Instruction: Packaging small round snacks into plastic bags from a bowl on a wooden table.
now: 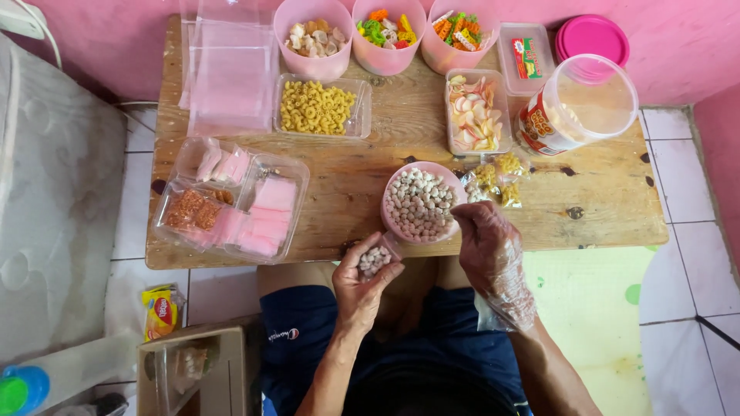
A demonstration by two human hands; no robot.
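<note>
A pink bowl [389, 219] of small round beige snacks [420, 204] stands at the near edge of the wooden table [370, 162]. My left hand [361, 286] holds a small clear plastic bag [375, 260] partly filled with the same snacks, just below the bowl. My right hand [487, 246], in a thin clear plastic glove, has its fingertips at the bowl's right rim, fingers bunched. A filled clear packet of yellow and white snacks [495, 181] lies just beyond the right hand.
Three pink bowls [385, 35] of mixed snacks line the far edge. Clear tubs hold yellow curls [316, 108] and pink-white chips [474, 115]. A clear jar [578, 115], pink lid [592, 38], stacked empty bags [227, 69] and trays of filled packets [231, 204] surround them.
</note>
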